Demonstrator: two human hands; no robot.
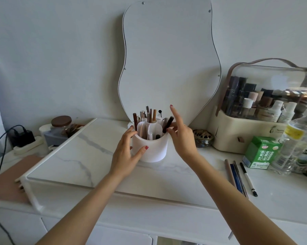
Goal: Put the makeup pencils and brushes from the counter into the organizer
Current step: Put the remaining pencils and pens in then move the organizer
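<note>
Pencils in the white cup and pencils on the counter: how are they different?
Cup pencils stand upright in the organizer; counter pencils lie flat. Cup pencils sit between the left hand and right hand; counter pencils lie untouched beside the green box. Both are long and thin.

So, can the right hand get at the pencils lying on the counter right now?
Probably yes: the right hand need only release the brush; the pencils lie uncovered beside its forearm.

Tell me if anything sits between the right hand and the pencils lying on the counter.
Nothing visible does: only bare counter separates the right hand from the pencils. The green box stands behind them, off the path.
</note>
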